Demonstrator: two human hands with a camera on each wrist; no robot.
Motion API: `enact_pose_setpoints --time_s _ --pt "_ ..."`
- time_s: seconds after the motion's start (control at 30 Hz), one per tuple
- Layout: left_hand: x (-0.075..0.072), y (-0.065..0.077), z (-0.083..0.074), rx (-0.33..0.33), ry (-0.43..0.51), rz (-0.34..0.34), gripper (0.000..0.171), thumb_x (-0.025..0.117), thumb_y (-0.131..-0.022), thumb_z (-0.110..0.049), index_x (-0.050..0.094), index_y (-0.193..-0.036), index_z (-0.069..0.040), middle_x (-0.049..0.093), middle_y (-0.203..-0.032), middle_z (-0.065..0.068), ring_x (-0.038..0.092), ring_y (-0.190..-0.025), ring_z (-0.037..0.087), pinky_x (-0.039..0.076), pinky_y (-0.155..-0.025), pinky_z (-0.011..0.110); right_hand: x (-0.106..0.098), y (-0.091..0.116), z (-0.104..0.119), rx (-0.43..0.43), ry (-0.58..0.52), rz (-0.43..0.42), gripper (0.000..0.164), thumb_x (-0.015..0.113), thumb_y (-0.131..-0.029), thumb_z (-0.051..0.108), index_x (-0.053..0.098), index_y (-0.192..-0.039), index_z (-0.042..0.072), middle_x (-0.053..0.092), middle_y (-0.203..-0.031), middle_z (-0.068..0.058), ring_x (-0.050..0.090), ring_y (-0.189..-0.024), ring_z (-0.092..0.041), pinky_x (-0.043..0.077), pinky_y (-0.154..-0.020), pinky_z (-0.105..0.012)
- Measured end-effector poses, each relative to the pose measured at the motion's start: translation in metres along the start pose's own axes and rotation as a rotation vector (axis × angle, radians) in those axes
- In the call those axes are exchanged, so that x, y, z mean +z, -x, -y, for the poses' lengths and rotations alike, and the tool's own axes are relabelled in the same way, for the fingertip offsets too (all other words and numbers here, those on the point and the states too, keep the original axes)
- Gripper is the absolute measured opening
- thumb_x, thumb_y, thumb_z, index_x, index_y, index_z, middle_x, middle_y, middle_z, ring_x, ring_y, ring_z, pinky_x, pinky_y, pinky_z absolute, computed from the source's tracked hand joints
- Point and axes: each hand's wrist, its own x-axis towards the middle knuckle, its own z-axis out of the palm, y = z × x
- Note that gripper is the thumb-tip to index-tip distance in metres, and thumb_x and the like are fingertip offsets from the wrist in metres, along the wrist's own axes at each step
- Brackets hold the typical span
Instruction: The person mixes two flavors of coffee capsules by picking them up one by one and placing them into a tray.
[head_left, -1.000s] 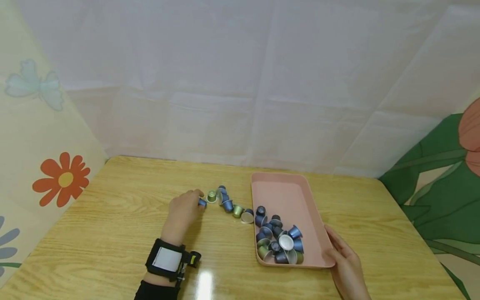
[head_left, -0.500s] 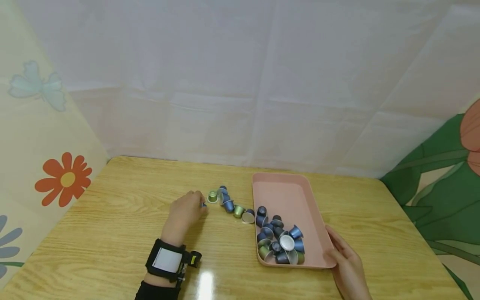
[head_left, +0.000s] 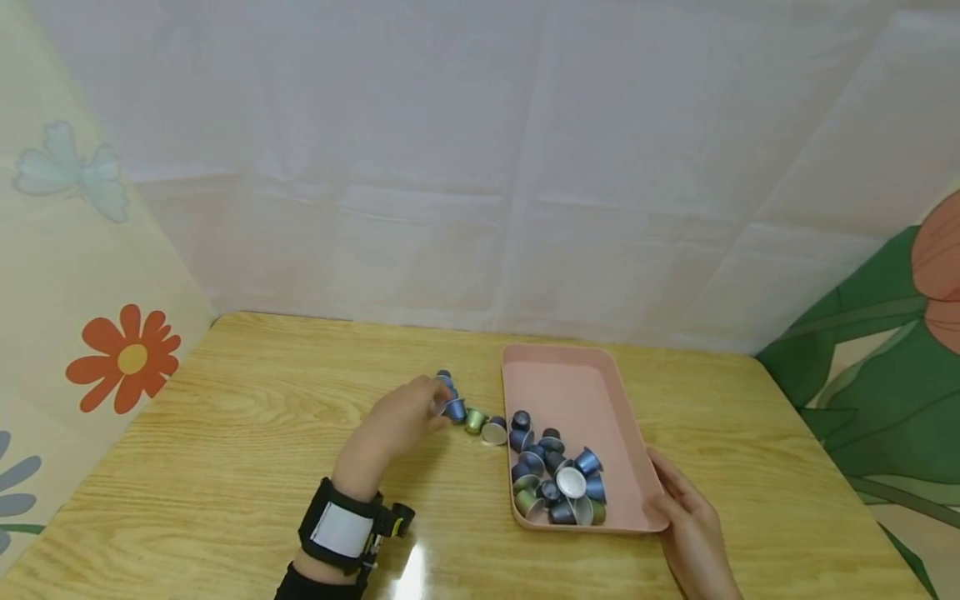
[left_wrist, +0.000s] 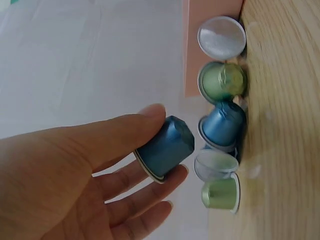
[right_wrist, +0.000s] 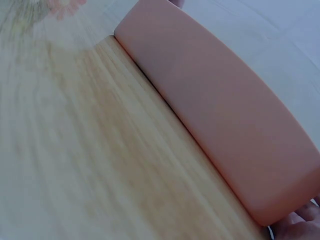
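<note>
My left hand (head_left: 401,417) pinches a blue coffee capsule (left_wrist: 167,147) between thumb and fingers, raised off the table in the left wrist view. Beyond it stands a row of loose capsules: a green capsule (left_wrist: 221,193), a pale-faced one (left_wrist: 216,165), a blue one (left_wrist: 225,125), another green one (left_wrist: 222,82) and a silver-lidded one (left_wrist: 221,37) by the tray. With fingers and thumb, my right hand (head_left: 697,525) grips the near right corner of the pink tray (head_left: 558,379). Several blue, dark and green capsules (head_left: 572,482) are heaped in the tray's near left part.
Wood-grain table (head_left: 247,433) surrounds the tray, its far edge against a white cloth backdrop (head_left: 420,167). Flower-printed panels (head_left: 127,358) stand at both sides. The tray's side wall (right_wrist: 215,105) fills much of the right wrist view.
My left hand has shifted right with the blue capsule, toward the row, and now hides the green capsule at its left end in the head view. The right hand and tray stay put.
</note>
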Motion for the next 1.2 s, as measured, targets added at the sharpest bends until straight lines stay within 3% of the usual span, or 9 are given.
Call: enact_pose_setpoints --time_s 0.17,0.43,0.7,0.93,1.2 --pt "0.006 -0.001 -0.015 0.105 -0.044 0.004 0.031 0.074 -0.089 -0.011 0.065 -0.117 -0.004 0.066 -0.108 0.007 0.063 -0.097 0.021 0.054 -0.083 0.036 -0.001 0.0 -0.004 -0.062 -0.034 0.018 0.065 0.046 -0.097 -0.006 0.02 -0.156 0.002 0.042 -0.136 0.017 0.045 -0.112 0.016 0.04 -0.093 -0.007" --pt "0.02 -0.003 -0.041 0.207 -0.153 0.023 0.027 0.072 -0.092 -0.015 0.067 -0.118 -0.008 0.067 -0.112 0.004 0.063 -0.101 0.018 0.052 -0.087 0.031 -0.001 -0.001 -0.002 -0.02 -0.007 0.006 0.065 0.044 -0.098 -0.005 0.02 -0.157 0.006 0.031 -0.15 0.004 0.042 -0.115 0.016 0.038 -0.094 -0.007" --pt "0.036 -0.002 -0.059 0.35 -0.2 0.041 0.028 0.076 -0.088 -0.017 0.069 -0.115 -0.014 0.067 -0.113 0.0 0.062 -0.105 0.014 0.049 -0.092 0.025 -0.001 0.0 -0.001 -0.001 -0.007 0.006 0.065 0.044 -0.099 -0.004 0.019 -0.158 0.007 0.031 -0.15 0.005 0.042 -0.117 0.015 0.039 -0.094 -0.007" --pt "0.046 0.002 -0.067 0.439 -0.231 0.009 0.023 0.076 -0.088 -0.014 0.07 -0.11 -0.016 0.065 -0.105 -0.005 0.061 -0.096 0.007 0.049 -0.085 0.018 0.001 0.0 0.002 0.018 0.018 0.005 0.066 0.041 -0.098 -0.005 0.018 -0.158 0.008 0.018 -0.162 -0.008 0.024 -0.142 -0.007 0.037 -0.093 -0.005" --pt "0.054 0.002 -0.069 0.475 -0.282 -0.009 0.022 0.077 -0.088 -0.019 0.071 -0.109 -0.016 0.066 -0.103 -0.004 0.062 -0.092 0.009 0.05 -0.083 0.021 0.0 0.0 0.0 -0.008 0.013 0.007 0.065 0.042 -0.098 -0.005 0.02 -0.158 0.007 0.025 -0.156 -0.004 0.04 -0.12 0.013 0.039 -0.094 -0.007"
